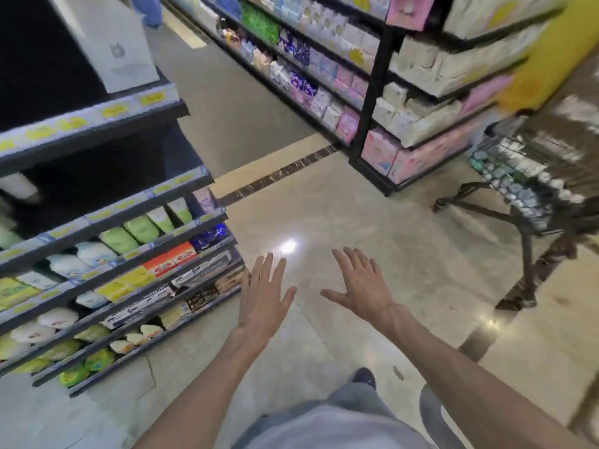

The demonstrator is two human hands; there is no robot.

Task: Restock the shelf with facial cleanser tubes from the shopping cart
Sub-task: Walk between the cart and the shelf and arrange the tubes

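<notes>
STEP: between loads, judged | HANDS: your left hand [264, 296] and right hand [363, 286] spread flat, empty | NEXT: turn to cart [531, 176], grip tubes [518, 189], carry to shelf [107, 215]

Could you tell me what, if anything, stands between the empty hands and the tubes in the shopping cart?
Nothing visible does. The left hand and right hand hang open over bare floor, and only open floor lies between them and the shopping cart to the right; its tubes show through the wire side.
</notes>
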